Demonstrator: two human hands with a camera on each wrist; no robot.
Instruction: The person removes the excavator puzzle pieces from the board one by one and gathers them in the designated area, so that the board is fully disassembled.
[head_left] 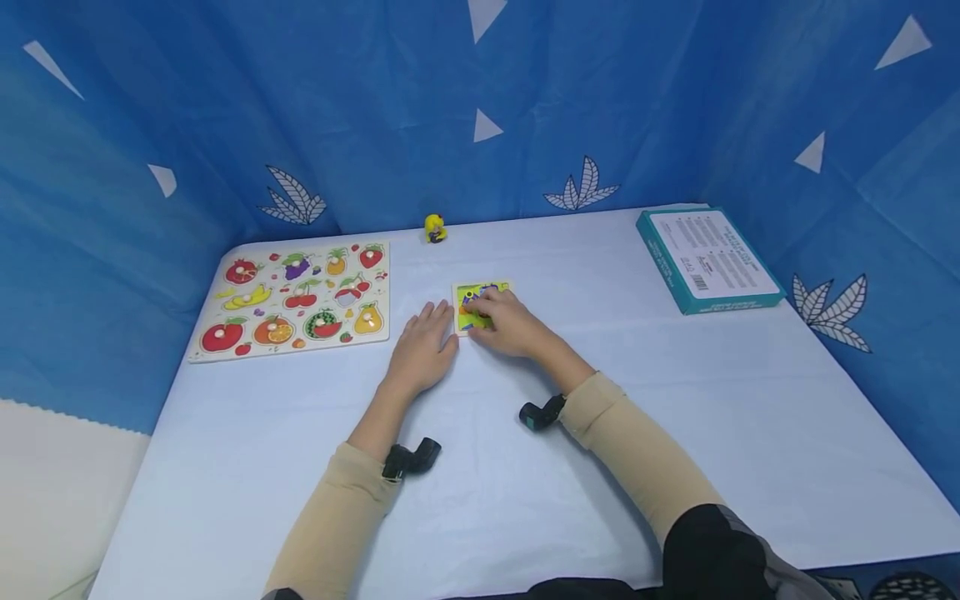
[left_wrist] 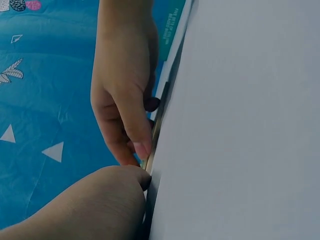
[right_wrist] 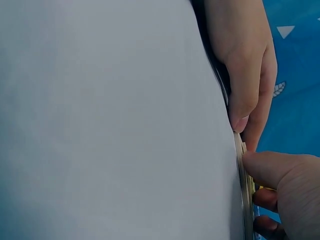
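Small square yellow board (head_left: 472, 320): wood-like, pale edge, smooth printed face. Large rectangular white fruit board (head_left: 288, 307), far left: wood-like, smooth, lightly glossy. Teal rectangular cardboard box (head_left: 667, 267), far right: smooth, white printed panel (head_left: 712, 250). Small yellow plastic figurine (head_left: 435, 229), far: glossy. White cloth-like tabletop (head_left: 472, 500): matt. Blue cloth curtain (head_left: 375, 125): creased. Beige cloth sleeves (head_left: 337, 517): matt.

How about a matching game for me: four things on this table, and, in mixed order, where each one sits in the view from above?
1. Fruit board
2. Small square board
3. Toy figure
4. Flat box

A. Partly covered by the right hand
B. Rightmost of the four
C. Leftmost of the four
D. Near the back edge of the table, beyond the small square board

Pairs: 1-C, 2-A, 3-D, 4-B
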